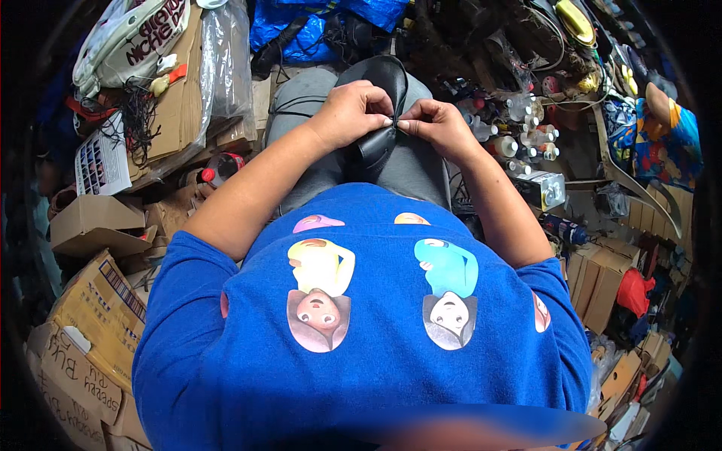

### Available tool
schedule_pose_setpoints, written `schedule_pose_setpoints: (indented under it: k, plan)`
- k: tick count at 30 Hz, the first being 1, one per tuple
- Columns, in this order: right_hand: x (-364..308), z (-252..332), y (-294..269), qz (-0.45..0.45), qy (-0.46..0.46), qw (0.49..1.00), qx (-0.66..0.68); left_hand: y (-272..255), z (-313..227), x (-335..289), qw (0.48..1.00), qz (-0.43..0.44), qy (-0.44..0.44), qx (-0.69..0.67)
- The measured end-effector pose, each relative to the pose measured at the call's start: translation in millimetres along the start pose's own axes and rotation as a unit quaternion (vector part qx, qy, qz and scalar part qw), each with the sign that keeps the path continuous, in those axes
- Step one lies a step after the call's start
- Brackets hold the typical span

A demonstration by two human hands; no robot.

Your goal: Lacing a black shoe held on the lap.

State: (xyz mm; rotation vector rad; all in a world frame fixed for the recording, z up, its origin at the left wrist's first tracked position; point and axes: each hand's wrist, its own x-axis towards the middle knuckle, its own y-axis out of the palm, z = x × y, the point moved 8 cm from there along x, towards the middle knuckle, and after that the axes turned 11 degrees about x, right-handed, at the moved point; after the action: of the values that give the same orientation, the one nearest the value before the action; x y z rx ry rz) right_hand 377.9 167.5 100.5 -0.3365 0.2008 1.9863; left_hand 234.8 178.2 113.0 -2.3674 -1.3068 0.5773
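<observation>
A piece of smooth black leather-like material (pixel 374 150), folded with a seam or edge standing up along its middle, lies over my lap on grey trousers (pixel 301 94). Its exact kind cannot be made out. My left hand (pixel 356 111) pinches the edge between thumb and fingers. Just across from it, my right hand (pixel 436 126) pinches the same edge, the thumb tips almost meeting. Anything thin between the fingertips is too small to tell. A dark cord (pixel 297 101) crosses my left thigh beside the left wrist.
Several small bottles (pixel 519 139) stand to the right, by a clear container (pixel 543 189). A red-capped bottle (pixel 218 171), an open cardboard box (pixel 98 225) and flat cardboard (pixel 177 113) are on the left. A blue plastic bag (pixel 308 37) lies ahead.
</observation>
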Motion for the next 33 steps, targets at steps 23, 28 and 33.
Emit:
schedule_pose_setpoints:
  k: [23, 28, 33]
  plan:
    - [-10, 8, 10, 0.060, -0.006, 0.998, 0.003, -11, 0, -11, 0.995, 0.023, 0.092, -0.028]
    - [-1, -5, 3, -0.026, -0.083, 0.995, -0.048, -6, 1, -7, 0.992, -0.013, 0.124, -0.016]
    - [4, -4, 1, -0.046, -0.006, 0.999, -0.026, -11, -13, -9, 0.994, 0.015, 0.106, 0.003]
